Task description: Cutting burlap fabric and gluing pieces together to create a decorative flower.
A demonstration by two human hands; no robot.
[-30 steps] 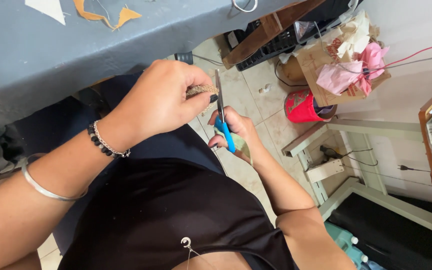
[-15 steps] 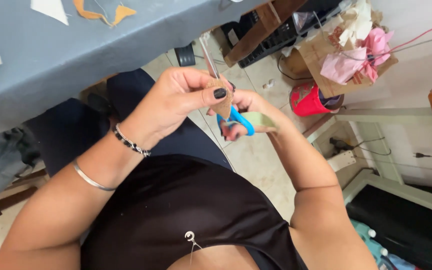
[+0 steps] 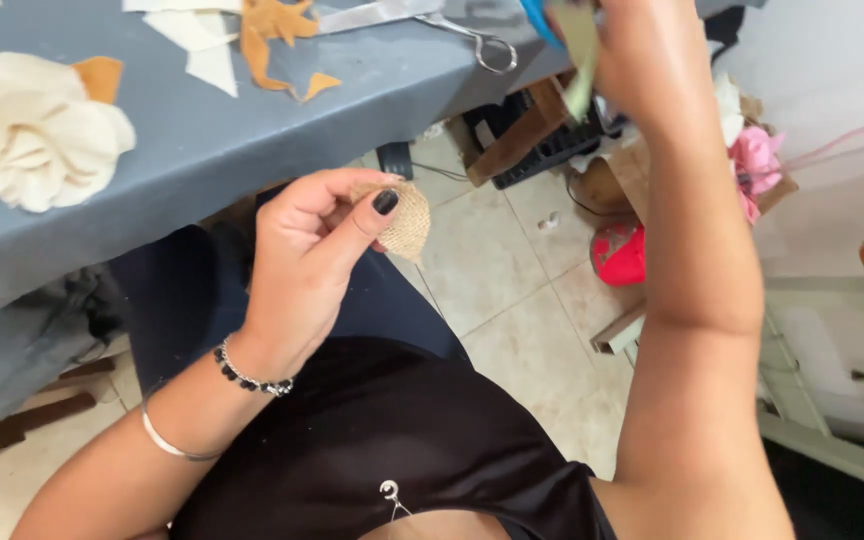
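My left hand (image 3: 317, 250) pinches a small rounded piece of tan burlap (image 3: 404, 218) between thumb and fingers, held over my lap below the table edge. My right hand (image 3: 642, 50) is raised to the top of the view, over the table's right end. It grips blue-handled scissors (image 3: 540, 18), only partly in view, together with a pale green-beige strip (image 3: 580, 45) that hangs down from it. The two hands are well apart.
A grey-blue table (image 3: 202, 140) carries a cream fabric flower (image 3: 32, 130), orange and cream scraps (image 3: 272, 35) and large metal scissors (image 3: 422, 18). On the tiled floor to the right stand a red container (image 3: 620, 255), a box with pink fabric (image 3: 757, 165) and wooden pieces.
My right hand has lifted the blue scissors up and away from the burlap toward the table top. The left hand keeps the burlap piece, now separate. The camera has tilted toward the table.
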